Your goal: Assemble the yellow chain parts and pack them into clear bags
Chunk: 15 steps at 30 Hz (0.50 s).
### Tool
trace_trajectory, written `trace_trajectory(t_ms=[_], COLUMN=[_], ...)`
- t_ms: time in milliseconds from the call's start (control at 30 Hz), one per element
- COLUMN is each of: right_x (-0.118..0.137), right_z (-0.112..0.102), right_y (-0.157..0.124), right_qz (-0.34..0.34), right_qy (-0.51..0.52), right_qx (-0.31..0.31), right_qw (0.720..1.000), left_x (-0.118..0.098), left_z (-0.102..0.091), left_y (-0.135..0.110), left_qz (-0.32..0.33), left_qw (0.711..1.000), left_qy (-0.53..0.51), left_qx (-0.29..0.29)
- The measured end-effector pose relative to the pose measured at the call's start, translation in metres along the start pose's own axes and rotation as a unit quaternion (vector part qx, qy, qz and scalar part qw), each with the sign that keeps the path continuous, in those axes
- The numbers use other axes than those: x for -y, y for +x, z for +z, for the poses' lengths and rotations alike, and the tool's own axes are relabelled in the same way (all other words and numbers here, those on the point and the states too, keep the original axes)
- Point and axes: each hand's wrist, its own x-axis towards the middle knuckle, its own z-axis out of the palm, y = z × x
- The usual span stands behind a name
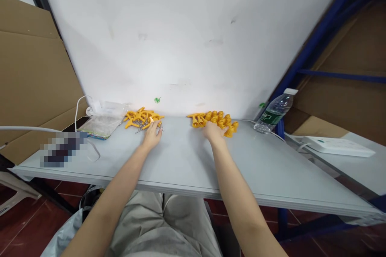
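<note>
My left hand [152, 134] lies at the front right edge of a pile of yellow curved plastic pieces [132, 122]. Its fingers are apart and touch the pile's edge; I make out nothing held. Small silvery metal bits [141, 123], like screws or short chains, are mixed into that pile. To the right, my right hand [214, 131] reaches palm down to a cluster of yellow cone-shaped pieces [221, 121]. Its visible fingers are spread against the near side of the cluster, and some fingertips are hidden. Several slimmer yellow pieces [197, 119] lie just left of it.
A white panel [193, 48] rises behind the grey table [181, 160]. At left are a clear plastic bag [104, 122], a white cable [33, 128] and a blurred-out dark object [62, 150]. A water bottle [276, 110] leans at right, near a white power strip [337, 145].
</note>
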Motion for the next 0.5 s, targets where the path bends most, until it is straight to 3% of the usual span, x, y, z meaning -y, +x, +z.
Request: trace_trajectory(t_ms=[200, 333, 500], right_x=[0.012, 0.019, 0.024], right_z=[0.008, 0.026, 0.044], right_y=[-0.017, -0.022, -0.023], right_qz=[-0.029, -0.059, -0.105], right_qy=[0.121, 0.176, 0.133], right_qx=[-0.061, -0.031, 0.01], right_qw=[0.99, 0.982, 0.986], left_x=[0.004, 0.006, 0.019], left_z=[0.001, -0.004, -0.024], left_y=[0.004, 0.009, 0.027], left_qz=[-0.06, -0.11, -0.187], left_qw=[0.996, 0.987, 0.971], left_qy=[0.004, -0.021, -0.04], left_qx=[-0.06, -0.118, -0.142])
